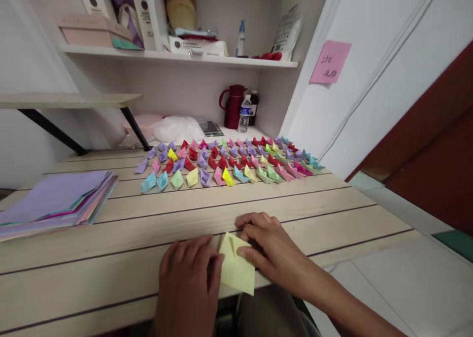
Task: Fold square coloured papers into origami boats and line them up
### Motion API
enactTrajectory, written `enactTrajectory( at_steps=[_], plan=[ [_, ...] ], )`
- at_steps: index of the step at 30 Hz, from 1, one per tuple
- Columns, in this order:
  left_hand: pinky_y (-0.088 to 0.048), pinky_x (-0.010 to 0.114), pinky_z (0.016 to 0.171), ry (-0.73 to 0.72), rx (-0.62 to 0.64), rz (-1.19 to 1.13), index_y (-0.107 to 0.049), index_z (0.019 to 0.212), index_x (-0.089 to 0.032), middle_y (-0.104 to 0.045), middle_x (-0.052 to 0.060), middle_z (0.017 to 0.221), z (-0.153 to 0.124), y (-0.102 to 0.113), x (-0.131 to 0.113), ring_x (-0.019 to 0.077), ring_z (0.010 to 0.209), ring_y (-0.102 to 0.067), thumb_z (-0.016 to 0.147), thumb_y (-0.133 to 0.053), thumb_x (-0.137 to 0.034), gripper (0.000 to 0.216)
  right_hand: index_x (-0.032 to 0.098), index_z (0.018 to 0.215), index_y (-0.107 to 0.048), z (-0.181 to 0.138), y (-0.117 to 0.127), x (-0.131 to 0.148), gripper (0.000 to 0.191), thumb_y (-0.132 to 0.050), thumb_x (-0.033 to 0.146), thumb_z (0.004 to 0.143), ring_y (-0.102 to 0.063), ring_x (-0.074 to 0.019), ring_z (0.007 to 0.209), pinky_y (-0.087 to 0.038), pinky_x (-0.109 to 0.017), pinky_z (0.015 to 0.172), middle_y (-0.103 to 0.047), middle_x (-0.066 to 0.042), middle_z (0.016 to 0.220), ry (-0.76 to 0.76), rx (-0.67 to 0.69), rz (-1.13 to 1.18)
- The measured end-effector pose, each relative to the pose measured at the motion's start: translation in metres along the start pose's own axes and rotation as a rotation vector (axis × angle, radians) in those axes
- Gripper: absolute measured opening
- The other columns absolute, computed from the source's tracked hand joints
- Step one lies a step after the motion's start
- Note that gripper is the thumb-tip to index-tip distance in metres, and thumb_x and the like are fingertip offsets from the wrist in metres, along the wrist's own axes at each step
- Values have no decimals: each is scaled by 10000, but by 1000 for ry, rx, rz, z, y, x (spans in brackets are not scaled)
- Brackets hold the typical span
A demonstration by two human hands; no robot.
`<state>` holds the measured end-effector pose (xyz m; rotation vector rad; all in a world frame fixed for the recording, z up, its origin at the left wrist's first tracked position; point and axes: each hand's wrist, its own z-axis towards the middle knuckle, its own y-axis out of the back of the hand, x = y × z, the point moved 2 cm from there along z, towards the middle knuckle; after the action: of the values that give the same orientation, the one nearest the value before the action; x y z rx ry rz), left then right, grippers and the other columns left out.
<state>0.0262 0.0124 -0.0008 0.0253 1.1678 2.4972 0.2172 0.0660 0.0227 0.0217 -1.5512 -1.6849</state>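
A pale yellow sheet of folding paper (238, 273), partly folded with a small flap near its top corner, is between my hands at the table's front edge. My right hand (271, 246) pinches its right side, thumb on the front face and fingers curled behind. On the paper's left edge rests the thumb of my left hand (190, 273); its other fingers are curled on the tabletop, their tips partly hidden. Beyond my hands stand several rows of small folded paper boats (205, 178) in purple, red, pink, yellow, green and blue.
A stack of coloured paper (55, 199) lies at the left of the slatted wooden table (148, 219). Behind the boats are a dark red jug (233, 108), a water bottle (244, 114) and a white plastic bag (179, 130). A raised wooden shelf (70, 99) stands at left.
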Motion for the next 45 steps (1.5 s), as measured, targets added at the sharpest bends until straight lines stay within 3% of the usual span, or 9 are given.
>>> enactTrajectory(
  at_steps=[17,21,26,29,33,36,39,42,45],
  plan=[
    [-439,490,919,28,-50,37,-577,840,-236,-770,63,1008,-2,-2,-2,272,957,-704,926,-566,-200,93,212,834,-608,8,-8,8,151,-731,261,905,-578,-323,1024,-440,-482,849,-655,-97,1130,-94,-52,-258],
    [-463,475,924,26,-78,72,-624,1113,-208,-721,119,1251,-4,0,-1,282,1066,-688,921,-584,-188,197,209,869,-603,10,-10,9,161,-746,277,897,-572,-315,951,-440,-475,793,-650,-84,1047,-93,-58,-303],
    [-172,572,1220,-146,13,79,-564,1386,-344,-581,-17,1503,-11,-1,-3,295,1462,-427,896,-553,-41,577,213,869,-611,14,-12,10,124,-724,256,901,-560,-320,956,-452,-478,791,-648,-91,1059,-59,-69,-316],
    [12,600,1254,-236,79,42,-537,1417,-348,-668,-5,1401,-14,-6,1,261,1420,-494,930,-570,-141,531,221,852,-604,16,-12,6,125,-718,250,895,-578,-298,946,-480,-453,795,-655,-77,1040,-28,-82,-271],
    [69,629,1245,-234,137,11,-554,1398,-320,-705,15,1347,-15,-11,6,261,1310,-609,936,-594,-214,476,239,1026,-631,8,-7,3,123,-565,163,955,-605,-264,1114,-520,-420,918,-653,-86,1185,32,-127,-168],
    [-43,653,1251,-221,156,-5,-592,1368,-315,-709,9,1338,-12,-7,3,271,1265,-643,934,-580,-194,451,242,1342,-551,-11,-3,8,378,-424,138,1002,-516,-283,1344,-451,-491,1076,-577,-130,1423,123,-233,-166],
    [-261,670,1199,-232,195,8,-617,1351,-292,-716,23,1325,-7,-1,0,297,1239,-659,933,-580,-212,427,165,1558,-338,-33,-9,15,576,-490,335,1029,-455,-329,1432,-377,-556,1142,-543,-172,1515,329,-155,-318],
    [-425,629,1104,-267,196,55,-603,1363,-263,-670,13,1393,-4,4,-2,309,1252,-646,920,-605,-242,444,46,1563,-317,-49,-19,18,731,-526,464,1001,-471,-346,1425,-370,-557,1125,-557,-202,1502,440,-76,-515],
    [-552,585,955,-307,183,118,-601,1357,-234,-658,2,1410,-4,6,-3,330,1245,-646,870,-691,-305,499,66,1513,-418,-54,-29,18,624,-556,346,973,-512,-325,1391,-299,-529,1140,-564,-151,1507,404,-147,-592]
  ],
)
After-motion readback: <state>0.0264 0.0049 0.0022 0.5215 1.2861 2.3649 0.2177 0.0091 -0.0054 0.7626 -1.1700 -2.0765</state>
